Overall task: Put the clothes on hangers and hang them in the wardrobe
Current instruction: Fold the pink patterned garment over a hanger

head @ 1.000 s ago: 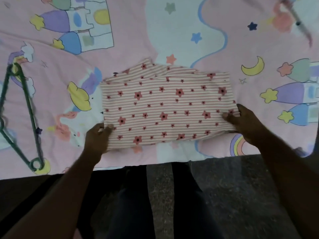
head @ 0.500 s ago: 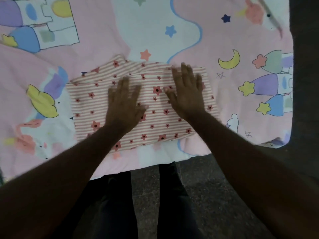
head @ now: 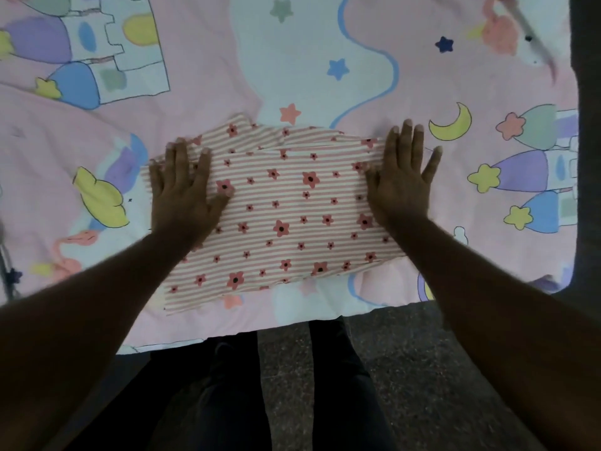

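Pink cartoon-print bedsheet [head: 201, 92] w/ castles, stars, moon; dark speckled floor [head: 292, 369] below; folded pink-striped, flower-print cloth garment [head: 286, 209] lies flat; left hand [head: 182, 193] & right hand [head: 401, 180] pressed on its ends, fingers splayed, gripping nothing.

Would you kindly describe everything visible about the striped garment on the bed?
The striped garment is soft-looking fabric, pink and white stripes dotted with red flowers. It lies folded flat near the bedsheet's front edge. The left hand and right hand press palm-down, fingers spread, on its two ends.
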Demonstrator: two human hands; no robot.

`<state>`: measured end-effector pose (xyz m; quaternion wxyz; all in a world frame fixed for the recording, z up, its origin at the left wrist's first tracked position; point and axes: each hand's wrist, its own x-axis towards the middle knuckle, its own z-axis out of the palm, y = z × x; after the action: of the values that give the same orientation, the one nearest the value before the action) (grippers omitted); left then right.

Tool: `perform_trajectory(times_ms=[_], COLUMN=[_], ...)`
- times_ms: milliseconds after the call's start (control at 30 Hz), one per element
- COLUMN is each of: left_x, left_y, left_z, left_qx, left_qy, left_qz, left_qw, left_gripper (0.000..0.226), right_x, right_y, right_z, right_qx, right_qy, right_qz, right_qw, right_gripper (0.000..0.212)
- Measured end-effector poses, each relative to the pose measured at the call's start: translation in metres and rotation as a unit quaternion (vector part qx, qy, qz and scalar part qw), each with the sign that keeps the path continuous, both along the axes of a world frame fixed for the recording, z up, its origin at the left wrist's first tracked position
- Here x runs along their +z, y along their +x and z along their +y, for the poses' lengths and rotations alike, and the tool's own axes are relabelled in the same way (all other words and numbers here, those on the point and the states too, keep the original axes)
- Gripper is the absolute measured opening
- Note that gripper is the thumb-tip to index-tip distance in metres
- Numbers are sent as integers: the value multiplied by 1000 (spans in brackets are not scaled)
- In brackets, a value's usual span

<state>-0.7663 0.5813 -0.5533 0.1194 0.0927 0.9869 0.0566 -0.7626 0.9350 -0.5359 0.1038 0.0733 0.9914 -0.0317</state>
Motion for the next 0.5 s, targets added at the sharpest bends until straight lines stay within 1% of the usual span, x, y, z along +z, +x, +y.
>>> perform_trajectory(times_ms=[67,133,167,267,333,367,433,500], left_x=[1,-3,-6,-15,-19,-20,-22,-17], left_y=[-9,-22,-30,-48,-54,-55,-53,-52], left_z=[23,59,76,90,68,53,24,6], left_qx=[-45,-114,-142,-165,-131,-96,4,88], left_qy=[19,51,59,57,40,32,10,-10], left_qz=[30,35,34,37,26,22,27,33], left_qw=[998,992,988,984,990,995,1000,996], left_gripper=[68,62,59,59,64,67,70,72], right_x=[3,-1,-5,-22,-31,-33,-33,-30], right_y=[-7,-14,-17,-22,-22,-19,-14,-9], right_z=[-31,-67,-82,-94,-82,-75,-66,-65], right_qx=[74,162,194,222,223,219,196,168], right_qy=[-44,-107,-121,-99,-69,-60,-52,-46], right_qz=[31,35,34,17,15,25,44,54], right_qw=[996,980,973,970,972,974,978,983], right_gripper=[64,62,60,60,65,67,69,68])
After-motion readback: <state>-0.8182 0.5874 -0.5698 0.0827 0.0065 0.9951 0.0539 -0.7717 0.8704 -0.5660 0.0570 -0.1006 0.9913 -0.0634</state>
